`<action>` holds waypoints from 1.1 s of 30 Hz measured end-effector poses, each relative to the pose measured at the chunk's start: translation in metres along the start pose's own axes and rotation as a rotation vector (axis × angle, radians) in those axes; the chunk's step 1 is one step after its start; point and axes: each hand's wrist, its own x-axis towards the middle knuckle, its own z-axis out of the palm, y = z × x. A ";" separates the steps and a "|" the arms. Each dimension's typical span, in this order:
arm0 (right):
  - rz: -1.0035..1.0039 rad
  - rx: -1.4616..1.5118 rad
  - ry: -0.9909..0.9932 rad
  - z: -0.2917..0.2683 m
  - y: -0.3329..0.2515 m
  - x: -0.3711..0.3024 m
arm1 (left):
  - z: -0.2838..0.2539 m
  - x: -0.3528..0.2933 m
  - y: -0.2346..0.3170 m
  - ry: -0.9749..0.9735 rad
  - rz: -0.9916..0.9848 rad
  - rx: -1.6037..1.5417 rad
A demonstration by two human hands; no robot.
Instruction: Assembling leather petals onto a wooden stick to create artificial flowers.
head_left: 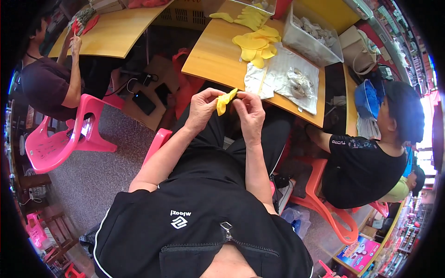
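Note:
Above my lap, both hands hold a small folded yellow fabric piece [223, 103]. My left hand [202, 109] pinches its left side between thumb and fingers. The fingers of my right hand [249, 113] are closed at its upper right end, where a darker edge shows. Just beyond, a wooden table [208, 60] carries a loose pile of flat yellow fabric pieces [257, 42] and a white cloth [280, 69]. A clump of whitish material [301, 83] in clear wrapping rests on the cloth.
A clear plastic bin [308, 39] of pale material stands at the table's far right. One person [361, 157] sits close on my right, another [53, 78] at a second table on the left. A pink chair [69, 134] and cardboard with phones [147, 99] lie left of me.

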 end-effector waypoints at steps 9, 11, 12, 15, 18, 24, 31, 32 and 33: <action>-0.074 -0.318 -0.135 0.016 -0.011 -0.006 | 0.002 -0.003 -0.008 0.111 0.199 0.257; -0.169 -0.278 -0.101 0.014 -0.002 -0.005 | 0.001 -0.002 -0.010 0.016 0.145 0.262; -0.167 -0.276 -0.106 0.015 -0.003 -0.006 | -0.002 -0.001 -0.012 0.021 0.145 0.263; -0.149 -0.316 -0.123 0.017 -0.008 -0.007 | -0.005 0.001 -0.014 0.002 -0.122 -0.137; -0.174 -0.284 -0.154 0.018 -0.007 -0.007 | -0.007 -0.001 -0.013 0.022 -0.115 -0.274; -0.093 -0.189 -0.168 0.020 -0.008 -0.007 | -0.006 0.001 -0.018 0.109 0.188 -0.070; -0.149 -0.217 -0.152 0.016 -0.002 -0.006 | 0.007 -0.003 -0.004 0.106 0.078 0.110; -0.149 -0.245 -0.158 0.016 -0.003 -0.006 | 0.002 -0.003 -0.011 0.112 0.002 0.060; -0.148 -0.246 -0.156 0.016 -0.004 -0.006 | 0.002 -0.002 -0.010 0.115 -0.075 0.008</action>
